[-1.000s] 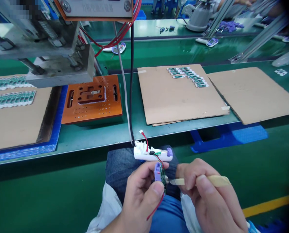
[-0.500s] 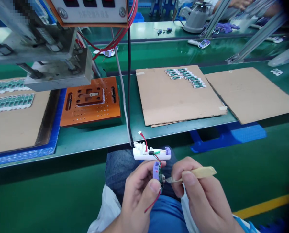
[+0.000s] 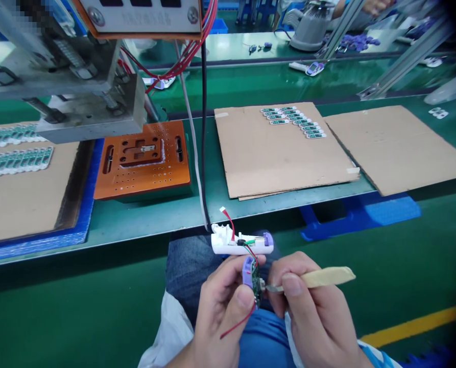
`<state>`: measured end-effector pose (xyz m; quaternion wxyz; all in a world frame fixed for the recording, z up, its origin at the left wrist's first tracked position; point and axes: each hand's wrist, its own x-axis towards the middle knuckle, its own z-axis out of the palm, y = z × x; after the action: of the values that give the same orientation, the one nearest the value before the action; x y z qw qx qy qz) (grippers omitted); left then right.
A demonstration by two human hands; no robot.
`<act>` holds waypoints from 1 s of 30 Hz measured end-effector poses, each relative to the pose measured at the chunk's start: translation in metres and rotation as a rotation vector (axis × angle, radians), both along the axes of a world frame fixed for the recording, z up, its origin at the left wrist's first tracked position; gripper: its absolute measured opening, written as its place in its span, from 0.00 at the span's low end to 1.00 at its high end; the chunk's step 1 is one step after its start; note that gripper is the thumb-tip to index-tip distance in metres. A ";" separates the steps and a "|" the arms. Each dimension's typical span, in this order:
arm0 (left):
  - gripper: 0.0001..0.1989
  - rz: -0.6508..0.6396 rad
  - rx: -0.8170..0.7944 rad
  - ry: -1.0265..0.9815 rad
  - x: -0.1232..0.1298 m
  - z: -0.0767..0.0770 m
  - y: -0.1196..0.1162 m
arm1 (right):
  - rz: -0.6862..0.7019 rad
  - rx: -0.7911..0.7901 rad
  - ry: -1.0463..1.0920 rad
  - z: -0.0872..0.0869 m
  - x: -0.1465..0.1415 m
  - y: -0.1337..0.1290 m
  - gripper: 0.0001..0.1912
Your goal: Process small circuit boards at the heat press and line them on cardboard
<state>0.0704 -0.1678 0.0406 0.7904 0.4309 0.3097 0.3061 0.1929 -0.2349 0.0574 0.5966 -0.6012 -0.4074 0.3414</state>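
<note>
My left hand [image 3: 228, 301] grips a small green circuit board [image 3: 256, 281] with a purple plastic part [image 3: 247, 272] on its left side. A thin red wire [image 3: 237, 323] trails from the board's lower end. Just above the fingers lies a white plastic housing [image 3: 243, 247] with a purple end, joined to the board by thin wires; a red lead with a white plug stands up from it. My right hand [image 3: 308, 296] pinches a tool [image 3: 329, 276] with a cream wrapped handle, its metal tip at a small connector on the board.
An orange fixture plate [image 3: 143, 179] sits under a metal press [image 3: 93, 122] at left. Cardboard sheets [image 3: 266, 163] on the bench [image 3: 151, 214] carry rows of small boards. Across the green conveyor [image 3: 243, 84] are purple-and-white devices and a person's hand [image 3: 375, 6].
Both hands have shifted slightly, and the tool's handle now reaches further right. The board has turned a little, showing more of its green face. Devices on the conveyor have moved left.
</note>
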 end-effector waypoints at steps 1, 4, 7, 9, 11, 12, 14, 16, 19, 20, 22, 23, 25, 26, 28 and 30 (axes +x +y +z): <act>0.19 0.004 0.003 0.004 0.000 0.000 0.000 | -0.008 0.001 0.010 -0.001 -0.001 -0.001 0.12; 0.18 0.009 -0.012 -0.014 0.000 0.001 0.001 | -0.031 0.010 0.063 -0.005 -0.005 -0.002 0.12; 0.18 0.006 -0.020 -0.037 0.001 0.002 0.001 | -0.072 0.022 0.084 -0.007 -0.008 -0.004 0.12; 0.19 0.000 -0.029 -0.030 0.001 0.002 0.002 | -0.101 0.002 0.065 -0.010 -0.009 -0.007 0.12; 0.20 0.002 -0.040 -0.011 0.001 0.001 0.001 | -0.114 -0.028 0.051 -0.012 -0.010 -0.009 0.12; 0.20 0.001 -0.046 0.003 0.000 0.001 0.001 | -0.112 -0.036 0.051 -0.012 -0.010 -0.010 0.12; 0.21 -0.004 -0.049 0.024 -0.001 0.000 0.000 | -0.104 -0.034 0.058 -0.011 -0.010 -0.009 0.12; 0.22 -0.011 -0.054 0.034 -0.003 -0.001 -0.001 | -0.107 -0.031 0.062 -0.008 -0.011 -0.006 0.12; 0.22 -0.008 -0.046 0.037 -0.004 0.000 -0.003 | -0.140 -0.032 0.051 -0.001 -0.012 -0.001 0.14; 0.22 -0.001 -0.040 0.040 -0.004 0.000 -0.003 | -0.145 -0.035 0.045 0.000 -0.012 0.000 0.15; 0.21 0.011 -0.020 0.043 -0.003 0.001 -0.003 | -0.131 -0.035 0.027 0.002 -0.011 0.000 0.14; 0.21 0.016 -0.010 0.044 -0.002 0.001 -0.003 | -0.118 -0.035 0.014 0.001 -0.011 0.000 0.14; 0.21 0.027 0.003 0.041 -0.001 0.002 -0.003 | -0.097 -0.032 -0.019 -0.001 -0.011 -0.002 0.12; 0.20 0.032 0.003 0.040 -0.001 0.002 -0.003 | -0.095 -0.031 -0.037 -0.003 -0.011 -0.003 0.11; 0.20 0.024 -0.012 0.039 -0.002 0.002 -0.002 | -0.111 -0.025 -0.063 -0.006 -0.013 -0.004 0.10; 0.20 0.001 -0.035 0.040 -0.003 0.001 -0.002 | -0.136 -0.006 -0.074 -0.008 -0.016 -0.003 0.11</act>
<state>0.0674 -0.1701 0.0419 0.7914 0.4226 0.3310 0.2925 0.1773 -0.2381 0.0492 0.6012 -0.6414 -0.3864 0.2791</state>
